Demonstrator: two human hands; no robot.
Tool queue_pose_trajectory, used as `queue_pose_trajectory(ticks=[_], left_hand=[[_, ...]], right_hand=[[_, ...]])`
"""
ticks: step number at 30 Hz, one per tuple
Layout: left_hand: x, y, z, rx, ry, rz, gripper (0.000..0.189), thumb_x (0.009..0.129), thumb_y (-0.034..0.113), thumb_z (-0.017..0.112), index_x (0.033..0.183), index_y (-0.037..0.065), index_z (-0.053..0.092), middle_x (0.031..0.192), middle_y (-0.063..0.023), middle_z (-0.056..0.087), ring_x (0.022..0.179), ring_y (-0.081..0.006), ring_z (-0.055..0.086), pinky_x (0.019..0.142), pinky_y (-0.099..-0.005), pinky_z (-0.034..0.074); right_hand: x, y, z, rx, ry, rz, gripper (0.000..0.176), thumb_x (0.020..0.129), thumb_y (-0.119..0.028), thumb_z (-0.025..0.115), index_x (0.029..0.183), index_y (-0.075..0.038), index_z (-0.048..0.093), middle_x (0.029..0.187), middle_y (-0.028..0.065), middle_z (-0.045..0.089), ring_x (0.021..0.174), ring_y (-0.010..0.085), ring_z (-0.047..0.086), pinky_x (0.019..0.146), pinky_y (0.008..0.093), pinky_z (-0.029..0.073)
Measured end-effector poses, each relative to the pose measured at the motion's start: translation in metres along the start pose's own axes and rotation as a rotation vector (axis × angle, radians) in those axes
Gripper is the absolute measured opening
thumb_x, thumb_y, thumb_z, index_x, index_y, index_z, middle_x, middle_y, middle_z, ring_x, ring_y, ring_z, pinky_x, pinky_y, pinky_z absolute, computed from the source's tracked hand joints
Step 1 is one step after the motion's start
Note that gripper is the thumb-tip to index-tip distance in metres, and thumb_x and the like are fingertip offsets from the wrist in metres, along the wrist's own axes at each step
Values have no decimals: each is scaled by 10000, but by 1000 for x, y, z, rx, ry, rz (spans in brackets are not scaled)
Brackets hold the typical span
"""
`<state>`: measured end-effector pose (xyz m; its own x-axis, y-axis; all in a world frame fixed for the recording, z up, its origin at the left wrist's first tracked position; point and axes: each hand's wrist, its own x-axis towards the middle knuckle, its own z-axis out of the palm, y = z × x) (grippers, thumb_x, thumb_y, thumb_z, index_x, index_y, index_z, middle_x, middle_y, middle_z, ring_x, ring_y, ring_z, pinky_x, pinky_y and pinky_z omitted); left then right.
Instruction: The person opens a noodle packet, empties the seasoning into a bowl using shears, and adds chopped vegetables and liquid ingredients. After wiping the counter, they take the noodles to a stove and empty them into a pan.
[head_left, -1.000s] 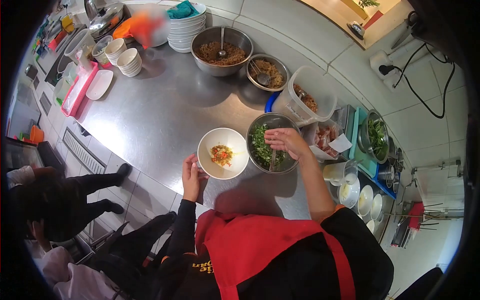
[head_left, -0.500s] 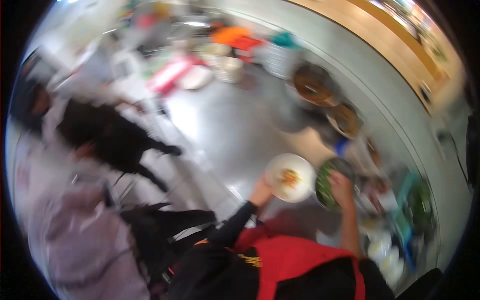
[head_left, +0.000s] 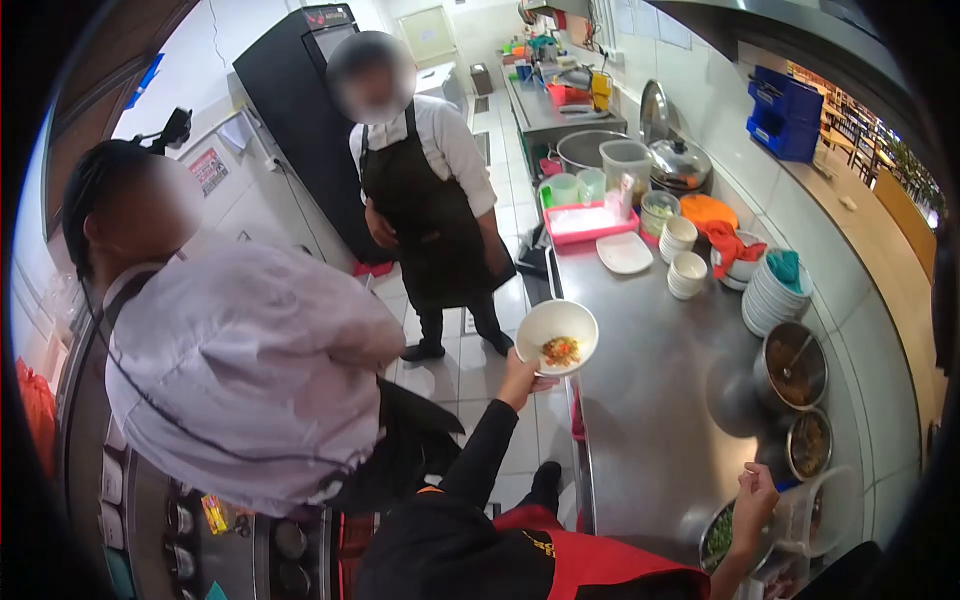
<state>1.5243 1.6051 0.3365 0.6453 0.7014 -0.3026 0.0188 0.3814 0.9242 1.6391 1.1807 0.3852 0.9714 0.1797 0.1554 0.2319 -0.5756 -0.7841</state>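
Note:
My left hand point(head_left: 520, 380) holds a white bowl point(head_left: 556, 335) from below, lifted past the front edge of the steel counter point(head_left: 650, 400). A small heap of red and yellow toppings lies in the bowl. My right hand point(head_left: 752, 497) rests at the rim of a metal bowl of chopped greens point(head_left: 722, 535) at the counter's near end, fingers loosely curled; I see nothing in them. A person in a light shirt point(head_left: 240, 370) stands close on the left. Another person in a dark apron point(head_left: 425, 200) stands further back in the aisle.
Along the counter stand two metal pots of brown food point(head_left: 795, 370), a stack of white plates point(head_left: 775, 295), small white bowls point(head_left: 685, 272), a white dish point(head_left: 624, 252) and a pink tray point(head_left: 585, 222). A black fridge point(head_left: 300, 100) stands behind. The tiled aisle is narrow.
The view has swung left from the counter toward the aisle and two people. My left hand has lifted the white bowl off the counter and out over its edge. My right hand stays by the greens.

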Motion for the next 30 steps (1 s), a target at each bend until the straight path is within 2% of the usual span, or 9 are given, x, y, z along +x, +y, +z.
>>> queue_pose_trajectory(ticks=[3, 6, 10, 12, 18, 20, 23, 24, 30], left_hand=[[68, 35, -31, -118, -57, 63, 477, 776, 49, 420, 1198, 97, 206, 1040, -186, 525, 675, -302, 647, 491, -317, 565], [134, 74, -54, -123, -118, 138, 478, 785, 70, 432, 1187, 119, 178, 1076, -196, 495, 679, -309, 646, 498, -315, 565], [215, 122, -91, -196, -129, 58, 488, 772, 75, 432, 1179, 142, 172, 1086, -201, 487, 658, -306, 640, 455, -286, 521], [240, 145, -109, -164, -104, 63, 458, 770, 98, 425, 1159, 143, 189, 1084, -198, 500, 686, -280, 640, 535, -318, 535], [268, 175, -157, -202, 59, 93, 544, 760, 174, 460, 1267, 141, 264, 1007, -168, 576, 681, -236, 636, 559, -291, 523], [273, 177, -173, -171, 121, 71, 523, 769, 208, 482, 1249, 74, 323, 994, -162, 584, 658, -218, 625, 545, -294, 510], [293, 182, -199, -150, 129, 47, 491, 791, 270, 465, 1194, -1, 398, 921, -149, 609, 623, -200, 603, 526, -288, 489], [301, 186, -206, -230, 127, 9, 558, 778, 184, 460, 1282, 113, 229, 1050, -156, 548, 716, -232, 620, 529, -288, 521], [372, 228, -218, -139, 216, -33, 523, 820, 340, 406, 1215, -2, 384, 1072, -154, 564, 798, -224, 605, 576, -321, 491]], right_hand=[[21, -62, 57, 96, -118, -81, 132, 759, -5, 560, 881, 7, 608, 702, 123, 610, 613, 161, 569, 589, 280, 446], [53, -101, 133, 138, -303, -165, 155, 757, -36, 567, 899, -3, 620, 735, 134, 628, 643, 181, 603, 613, 285, 468], [106, -158, 252, 212, -516, -335, 177, 760, -52, 559, 918, -7, 626, 789, 142, 648, 727, 191, 641, 659, 273, 496], [125, -197, 292, 253, -629, -342, 184, 769, -76, 555, 927, -18, 629, 799, 142, 650, 744, 205, 647, 673, 282, 501], [181, -265, 383, 242, -932, -453, 202, 790, -170, 544, 959, -104, 632, 811, 105, 638, 756, 261, 623, 672, 326, 488], [203, -285, 408, 216, -1013, -510, 208, 797, -182, 543, 971, -107, 628, 827, 106, 637, 766, 262, 620, 679, 330, 487], [242, -319, 448, 252, -982, -651, 182, 805, -159, 544, 950, -86, 627, 848, 110, 632, 766, 271, 612, 672, 329, 485], [254, -325, 455, 247, -975, -703, 176, 806, -149, 545, 946, -79, 626, 852, 110, 632, 764, 271, 612, 668, 327, 484], [339, -392, 497, 374, -918, -525, 147, 776, -61, 575, 905, -23, 635, 802, 99, 645, 737, 208, 629, 643, 282, 482]])
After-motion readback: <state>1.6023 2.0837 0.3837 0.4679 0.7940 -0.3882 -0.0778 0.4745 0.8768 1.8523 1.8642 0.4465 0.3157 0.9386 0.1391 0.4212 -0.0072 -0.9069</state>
